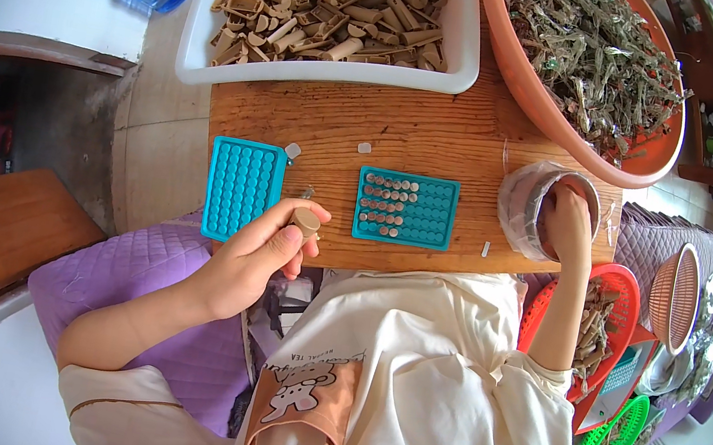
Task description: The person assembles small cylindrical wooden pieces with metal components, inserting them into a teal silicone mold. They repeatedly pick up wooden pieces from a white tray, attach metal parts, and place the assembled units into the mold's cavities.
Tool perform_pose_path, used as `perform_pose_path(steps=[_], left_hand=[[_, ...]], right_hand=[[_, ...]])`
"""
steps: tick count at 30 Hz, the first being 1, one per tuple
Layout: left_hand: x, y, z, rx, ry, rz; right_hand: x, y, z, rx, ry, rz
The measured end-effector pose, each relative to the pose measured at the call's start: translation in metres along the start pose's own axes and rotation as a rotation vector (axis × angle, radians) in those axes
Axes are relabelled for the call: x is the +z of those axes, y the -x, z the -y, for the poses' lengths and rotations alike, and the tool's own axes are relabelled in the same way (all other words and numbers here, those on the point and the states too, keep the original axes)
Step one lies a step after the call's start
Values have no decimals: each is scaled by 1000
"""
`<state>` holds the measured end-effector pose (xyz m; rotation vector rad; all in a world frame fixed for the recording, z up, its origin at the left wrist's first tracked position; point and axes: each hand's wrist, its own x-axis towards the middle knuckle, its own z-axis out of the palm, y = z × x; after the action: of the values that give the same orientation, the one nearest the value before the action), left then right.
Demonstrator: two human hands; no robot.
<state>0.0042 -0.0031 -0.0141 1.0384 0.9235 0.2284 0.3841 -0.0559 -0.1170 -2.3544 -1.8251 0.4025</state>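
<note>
My left hand (252,254), above the table's near edge, pinches a small tan half-round plastic piece (306,222) between thumb and fingers. My right hand (567,215) reaches down into a round tub (526,194) wrapped in clear plastic; its fingertips and what they touch are hidden by the rim and palm. Between the hands lies a blue dimpled tray (431,230) with several small silvery round discs in rows on its left part. A second blue tray (244,190), with no discs visible on it, sits at the table's left edge near my left hand.
A white bin (451,83) full of tan plastic pieces stands at the back left. The orange basin (529,91) at the back right holds tangled greyish scraps. Beside my right arm are a red basket (541,305) of tan pieces and a green basket (622,441). Small pale bits dot the wooden table (326,123).
</note>
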Motion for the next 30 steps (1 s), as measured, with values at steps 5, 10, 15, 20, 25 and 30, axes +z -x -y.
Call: perform_pose_path(steps=[5,10,15,20,25,30], left_hand=[[0,0,1,-15,19,-8],[0,1,1,-51,47,-7],[-1,1,-4,-156,216,31],[1,0,-6,-185,378,27],[-3,-1,-3,-205,390,59],[-4,-1,-2,-221,512,79]], right_hand=[[-15,5,4,53,-296,-79],[-33,13,11,210,-613,-2],[-41,19,4,241,-758,59],[-28,21,-17,194,-769,46],[-30,21,-10,176,-815,19],[-30,22,-8,208,-829,17]])
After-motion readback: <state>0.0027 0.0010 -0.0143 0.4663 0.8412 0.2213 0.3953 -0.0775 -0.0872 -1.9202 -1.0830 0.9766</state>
